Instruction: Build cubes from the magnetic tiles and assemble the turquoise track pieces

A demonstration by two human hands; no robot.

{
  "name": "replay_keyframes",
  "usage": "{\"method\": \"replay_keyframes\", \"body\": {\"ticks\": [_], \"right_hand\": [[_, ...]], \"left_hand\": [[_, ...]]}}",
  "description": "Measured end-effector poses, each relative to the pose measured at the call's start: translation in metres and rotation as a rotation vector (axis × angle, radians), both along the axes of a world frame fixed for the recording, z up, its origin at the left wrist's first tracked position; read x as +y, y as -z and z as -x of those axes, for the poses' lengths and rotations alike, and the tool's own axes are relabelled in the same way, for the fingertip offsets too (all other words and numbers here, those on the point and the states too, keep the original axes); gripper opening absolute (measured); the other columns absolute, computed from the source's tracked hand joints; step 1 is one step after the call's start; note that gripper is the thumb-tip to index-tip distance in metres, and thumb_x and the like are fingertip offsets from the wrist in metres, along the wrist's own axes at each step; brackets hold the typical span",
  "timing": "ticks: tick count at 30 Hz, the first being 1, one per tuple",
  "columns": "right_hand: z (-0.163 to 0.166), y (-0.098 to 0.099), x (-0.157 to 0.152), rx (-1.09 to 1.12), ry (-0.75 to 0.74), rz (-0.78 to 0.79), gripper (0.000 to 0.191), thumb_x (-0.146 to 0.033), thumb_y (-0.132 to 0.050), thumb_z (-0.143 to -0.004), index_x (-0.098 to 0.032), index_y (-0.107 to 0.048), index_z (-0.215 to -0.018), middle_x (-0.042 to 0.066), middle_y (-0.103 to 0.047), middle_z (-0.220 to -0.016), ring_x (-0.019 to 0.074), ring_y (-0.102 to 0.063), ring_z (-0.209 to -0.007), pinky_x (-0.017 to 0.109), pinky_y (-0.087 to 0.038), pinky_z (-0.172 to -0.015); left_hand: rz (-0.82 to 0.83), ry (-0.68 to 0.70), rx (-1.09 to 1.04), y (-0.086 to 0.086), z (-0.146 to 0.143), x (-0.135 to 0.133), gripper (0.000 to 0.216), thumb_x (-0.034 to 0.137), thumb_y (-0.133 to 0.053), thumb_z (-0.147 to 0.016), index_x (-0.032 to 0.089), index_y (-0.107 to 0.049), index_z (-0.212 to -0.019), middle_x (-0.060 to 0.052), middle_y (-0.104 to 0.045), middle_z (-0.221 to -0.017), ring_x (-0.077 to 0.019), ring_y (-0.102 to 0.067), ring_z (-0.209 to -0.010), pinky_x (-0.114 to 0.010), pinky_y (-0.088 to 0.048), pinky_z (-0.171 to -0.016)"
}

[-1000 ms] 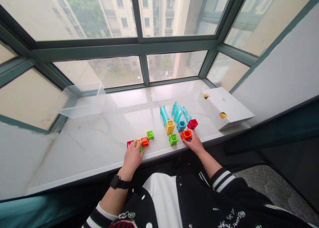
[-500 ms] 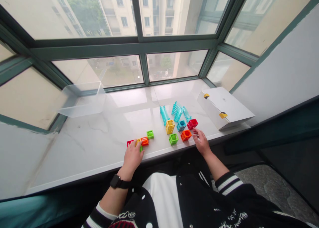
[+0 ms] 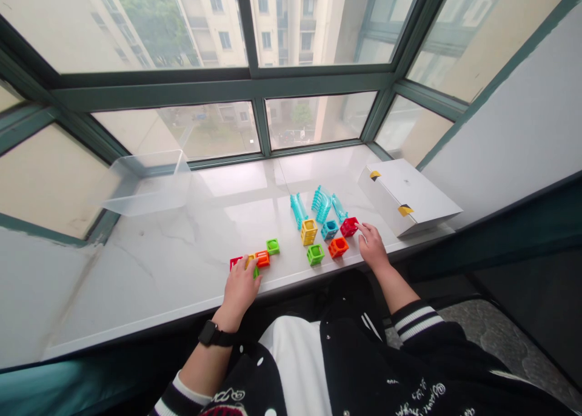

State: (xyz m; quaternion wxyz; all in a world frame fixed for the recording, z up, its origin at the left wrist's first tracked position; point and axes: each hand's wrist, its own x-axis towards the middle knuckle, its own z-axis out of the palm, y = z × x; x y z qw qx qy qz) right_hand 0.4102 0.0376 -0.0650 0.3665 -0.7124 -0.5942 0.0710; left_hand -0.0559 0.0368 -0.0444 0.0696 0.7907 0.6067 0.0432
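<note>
My left hand (image 3: 240,287) rests at the sill's front edge, its fingers curled over a yellow block (image 3: 250,260) in a short row with a red block (image 3: 235,261) and an orange-red block (image 3: 263,258). A green block (image 3: 273,246) sits just behind the row. My right hand (image 3: 373,246) lies flat with its fingers apart, and its index fingertip touches a red cube (image 3: 349,227). Beside that hand are an orange cube (image 3: 339,247), a green cube (image 3: 315,254), a blue cube (image 3: 330,229) and a taller yellow cube (image 3: 309,231). Teal curved track pieces (image 3: 319,204) lie behind them.
A white cardboard box (image 3: 409,194) stands at the right end of the marble sill (image 3: 182,264). A clear plastic bin (image 3: 145,185) sits at the back left by the window frame. The sill's front edge runs just below both hands.
My right hand let go of the orange cube and moved right and back to the red cube. My left hand has stayed on the block row.
</note>
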Motion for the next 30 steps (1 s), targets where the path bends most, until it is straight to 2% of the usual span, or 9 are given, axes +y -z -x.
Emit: {"method": "replay_keyframes", "body": {"ticks": [7, 19, 24, 30], "right_hand": [[-0.003, 0.009, 0.002, -0.061, -0.046, 0.033, 0.052, -0.023, -0.045, -0.095, -0.027, -0.065, -0.143, 0.012, -0.063, -0.139, 0.0316, -0.057, -0.133, 0.057, -0.046, -0.118], [-0.005, 0.013, 0.0, -0.064, -0.059, 0.029, 0.057, -0.021, -0.044, -0.094, -0.028, -0.062, -0.148, 0.012, -0.06, -0.142, 0.0305, -0.056, -0.135, 0.054, -0.048, -0.118], [0.004, -0.001, -0.002, -0.066, -0.009, -0.016, 0.056, -0.02, -0.046, -0.093, -0.028, -0.062, -0.146, 0.013, -0.059, -0.139, 0.0325, -0.055, -0.134, 0.057, -0.047, -0.117], [0.029, -0.033, -0.004, -0.053, -0.027, -0.157, 0.045, -0.02, -0.048, -0.095, -0.026, -0.07, -0.134, 0.013, -0.065, -0.131, 0.0325, -0.058, -0.129, 0.057, -0.045, -0.117]], "left_hand": [[0.013, 0.005, -0.003, -0.001, 0.001, 0.001, 0.045, 0.026, -0.062, -0.096, 0.015, -0.06, -0.14, -0.021, -0.051, -0.154, -0.036, -0.051, -0.14, -0.049, -0.042, -0.118], [0.008, -0.005, -0.008, 0.0, 0.001, 0.002, 0.044, 0.026, -0.062, -0.095, 0.018, -0.061, -0.137, -0.02, -0.051, -0.154, -0.036, -0.053, -0.138, -0.05, -0.045, -0.114], [0.012, -0.003, -0.004, -0.002, 0.001, 0.002, 0.045, 0.026, -0.062, -0.095, 0.017, -0.061, -0.139, -0.02, -0.052, -0.154, -0.0361, -0.054, -0.138, -0.049, -0.045, -0.114], [0.013, -0.009, 0.015, -0.003, 0.001, 0.001, 0.045, 0.028, -0.063, -0.096, 0.019, -0.06, -0.14, -0.018, -0.051, -0.155, -0.0353, -0.053, -0.138, -0.047, -0.046, -0.113]]}}
